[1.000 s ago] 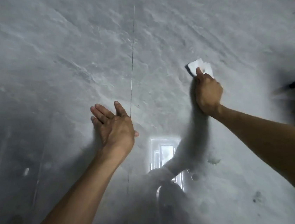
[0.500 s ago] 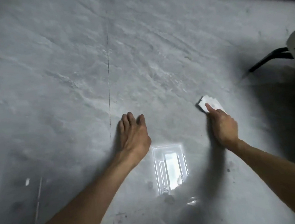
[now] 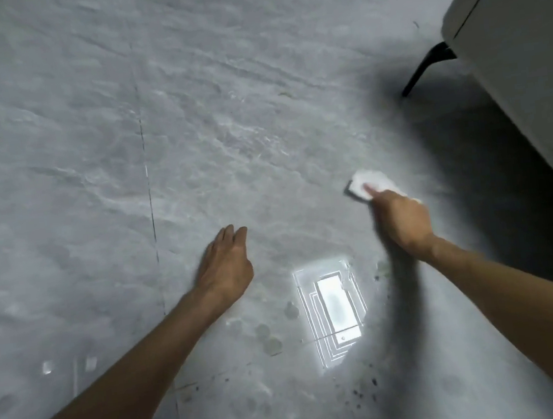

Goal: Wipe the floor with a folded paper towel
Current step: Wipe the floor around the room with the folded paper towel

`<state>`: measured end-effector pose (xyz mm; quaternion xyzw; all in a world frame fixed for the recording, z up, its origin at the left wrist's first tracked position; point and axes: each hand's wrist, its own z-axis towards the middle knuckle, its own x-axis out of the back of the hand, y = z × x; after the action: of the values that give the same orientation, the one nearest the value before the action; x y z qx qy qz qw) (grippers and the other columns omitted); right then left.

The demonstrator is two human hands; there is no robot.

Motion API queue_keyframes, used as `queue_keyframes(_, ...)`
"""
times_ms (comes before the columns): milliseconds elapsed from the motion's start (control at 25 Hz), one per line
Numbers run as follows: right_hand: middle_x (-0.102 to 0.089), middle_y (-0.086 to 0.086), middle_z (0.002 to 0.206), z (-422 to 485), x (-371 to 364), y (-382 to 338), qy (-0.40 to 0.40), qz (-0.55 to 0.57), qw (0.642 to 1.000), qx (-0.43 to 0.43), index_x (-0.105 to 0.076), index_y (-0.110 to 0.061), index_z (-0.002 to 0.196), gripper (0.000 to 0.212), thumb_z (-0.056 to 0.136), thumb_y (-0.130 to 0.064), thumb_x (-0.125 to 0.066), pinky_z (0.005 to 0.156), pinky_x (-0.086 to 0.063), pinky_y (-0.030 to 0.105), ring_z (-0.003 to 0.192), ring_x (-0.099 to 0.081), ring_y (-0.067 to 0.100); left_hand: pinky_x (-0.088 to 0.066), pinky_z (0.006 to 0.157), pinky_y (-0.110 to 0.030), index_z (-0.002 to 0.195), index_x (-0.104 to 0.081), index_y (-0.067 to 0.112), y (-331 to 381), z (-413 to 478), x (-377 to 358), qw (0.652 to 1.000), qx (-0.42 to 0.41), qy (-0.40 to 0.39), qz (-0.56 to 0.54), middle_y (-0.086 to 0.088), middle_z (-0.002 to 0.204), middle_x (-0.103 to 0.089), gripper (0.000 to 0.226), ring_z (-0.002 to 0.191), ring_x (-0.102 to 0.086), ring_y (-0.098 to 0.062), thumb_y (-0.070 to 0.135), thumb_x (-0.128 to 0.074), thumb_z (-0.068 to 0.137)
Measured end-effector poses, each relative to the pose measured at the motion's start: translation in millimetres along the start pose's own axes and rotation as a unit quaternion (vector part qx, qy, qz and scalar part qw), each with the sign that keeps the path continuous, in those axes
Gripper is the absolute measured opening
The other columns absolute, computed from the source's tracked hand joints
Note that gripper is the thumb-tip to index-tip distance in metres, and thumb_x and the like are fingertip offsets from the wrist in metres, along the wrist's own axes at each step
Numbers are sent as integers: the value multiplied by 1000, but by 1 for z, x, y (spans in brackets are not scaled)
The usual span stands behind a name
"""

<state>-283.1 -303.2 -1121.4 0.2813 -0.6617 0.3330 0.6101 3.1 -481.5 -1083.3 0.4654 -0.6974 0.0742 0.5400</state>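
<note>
A white folded paper towel [image 3: 373, 179] lies flat on the grey marbled floor [image 3: 190, 133], right of centre. My right hand [image 3: 402, 226] holds it down on the floor, the index finger stretched over its top and the other fingers curled over its near part, which they hide. My left hand [image 3: 226, 266] rests on the floor to the left, fingers straight and together, holding nothing. Both forearms reach in from the bottom corners.
A pale piece of furniture [image 3: 525, 43] on a black slanted leg [image 3: 424, 68] fills the right edge and casts a dark shadow. A ceiling light's reflection [image 3: 334, 306] glares between my arms. A tile seam [image 3: 148, 189] runs lengthwise; dark specks [image 3: 365, 392] dot the near floor.
My right hand has slid the towel to the right and nearer the furniture. The left hand has shifted right along the floor, and the view has swung right.
</note>
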Motion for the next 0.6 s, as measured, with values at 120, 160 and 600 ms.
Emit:
queue_keyframes(120,-67,15,111,-8,-6,-19,63,36,966,-247,-51,-24,134,37,101,-15,-38,71,-46,38,92,-66,37,-20,117,-34,151,-19,10,5,2,6,1000,8,2,9,-12,156,-24,58,145,-21,-25,12,-39,96)
queue_keyframes(160,-70,13,102,-17,-13,-43,65,49,975,-205,-53,-22,132,38,98,-12,-42,64,-46,36,84,-67,35,-24,115,-36,149,-23,9,12,5,5,1000,10,17,13,-13,153,-29,56,142,-25,-27,11,-40,95)
queue_keyframes(600,-66,7,110,-68,4,38,25,41,991,-121,-42,-28,143,48,99,-12,-41,73,-48,40,94,-64,34,-29,110,-40,140,-36,6,55,26,-41,986,-102,75,110,-24,142,-36,63,133,-32,-38,-2,-42,78)
